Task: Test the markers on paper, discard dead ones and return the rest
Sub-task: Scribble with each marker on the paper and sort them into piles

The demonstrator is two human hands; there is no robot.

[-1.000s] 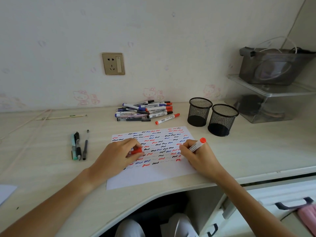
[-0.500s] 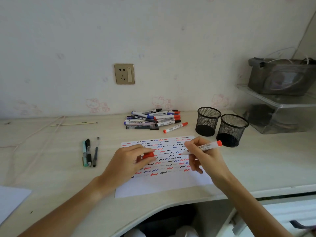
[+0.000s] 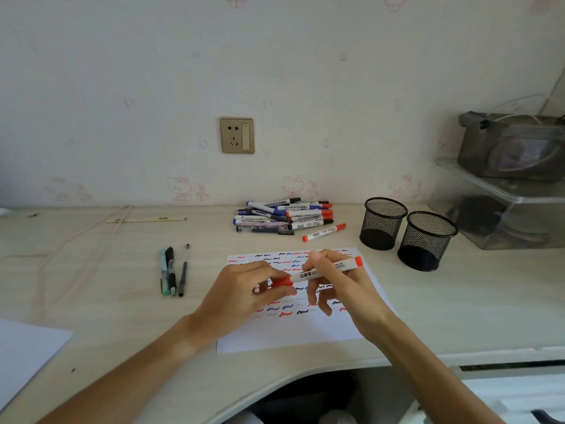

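Left hand [image 3: 244, 289] fingers [image 3: 276, 290] pinching red cap [image 3: 281, 282], pressing it onto marker [image 3: 327, 269] gripped by right hand [image 3: 339, 286], above scribbled paper [image 3: 293, 332] on table [image 3: 122, 301]; pile [image 3: 284, 218] and cups [image 3: 425, 240] beyond fingertips, likely awaiting sorting.

Left hand [image 3: 244, 289] fingers pinched, right hand [image 3: 339, 286] fingers curled, both forearms angled inward, hands nearly meeting

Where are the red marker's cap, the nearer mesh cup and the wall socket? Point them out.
red cap [image 3: 282, 282], head view, its middle.
nearer mesh cup [image 3: 425, 244], head view, front wall.
wall socket [image 3: 236, 135], head view, plate centre.
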